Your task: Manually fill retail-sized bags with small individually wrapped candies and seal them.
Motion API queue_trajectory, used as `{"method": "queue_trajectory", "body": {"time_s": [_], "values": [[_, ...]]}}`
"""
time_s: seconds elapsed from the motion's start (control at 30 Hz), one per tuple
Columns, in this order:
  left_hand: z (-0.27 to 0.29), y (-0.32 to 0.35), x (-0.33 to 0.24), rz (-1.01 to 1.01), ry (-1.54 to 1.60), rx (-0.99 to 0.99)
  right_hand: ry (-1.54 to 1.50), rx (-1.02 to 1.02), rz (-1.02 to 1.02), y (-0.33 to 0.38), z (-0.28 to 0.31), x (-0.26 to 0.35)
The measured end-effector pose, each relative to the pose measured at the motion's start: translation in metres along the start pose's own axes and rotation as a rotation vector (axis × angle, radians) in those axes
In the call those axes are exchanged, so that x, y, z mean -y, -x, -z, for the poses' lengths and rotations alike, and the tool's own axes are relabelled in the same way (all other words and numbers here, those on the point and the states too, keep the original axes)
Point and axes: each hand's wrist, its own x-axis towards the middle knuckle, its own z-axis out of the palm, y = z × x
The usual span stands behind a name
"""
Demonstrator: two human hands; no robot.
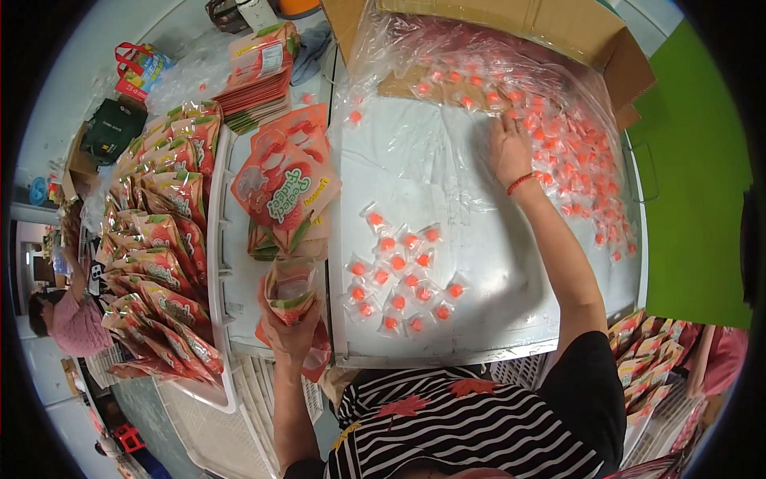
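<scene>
My left hand (291, 335) is closed around a red and tan pouch (289, 297) whose mouth gapes upward, near the front edge at the left. Beyond it lies a stack of flat printed pouches (286, 188). My right hand (511, 156), with a red bracelet at the wrist, reaches far across the table with its fingers loosely apart. Its fingertips meet the edge of a large pile of small clear-wrapped orange-red pieces (570, 156), and no piece shows clearly in its grasp. A looser group of the same wrapped pieces (399, 279) lies between my hands.
An open cardboard box (511, 36) lined with clear plastic stands at the table's far side. At left, a white crate (227, 375) holds rows of filled pouches (163, 247). More flat pouches (257, 76) are stacked farther back. Other people are at far left and right.
</scene>
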Motion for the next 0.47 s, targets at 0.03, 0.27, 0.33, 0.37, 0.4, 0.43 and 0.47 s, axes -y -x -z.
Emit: {"method": "queue_trajectory", "body": {"time_s": [0.03, 0.27, 0.33, 0.37, 0.4, 0.43, 0.47], "values": [[0.000, 0.003, -0.003, 0.005, -0.011, 0.001, 0.111, 0.047, 0.003, 0.006, -0.005, -0.014], [0.001, 0.009, -0.013, 0.048, -0.021, -0.005, -0.265, 0.182, 0.072, 0.036, 0.008, 0.049], [0.001, 0.012, -0.012, 0.036, 0.083, 0.010, -0.337, 0.185, 0.137, 0.050, 0.023, 0.077], [0.004, 0.015, -0.014, 0.059, 0.066, 0.006, -0.426, 0.205, 0.213, 0.054, 0.034, 0.093], [0.001, 0.011, -0.018, 0.000, 0.049, -0.002, -0.502, 0.210, 0.286, 0.054, 0.038, 0.102], [0.002, 0.011, -0.021, -0.059, 0.031, -0.010, -0.499, 0.259, 0.355, 0.058, 0.036, 0.111], [0.003, 0.013, -0.022, -0.012, 0.051, 0.018, -0.507, 0.324, 0.353, 0.061, 0.030, 0.116]]}}
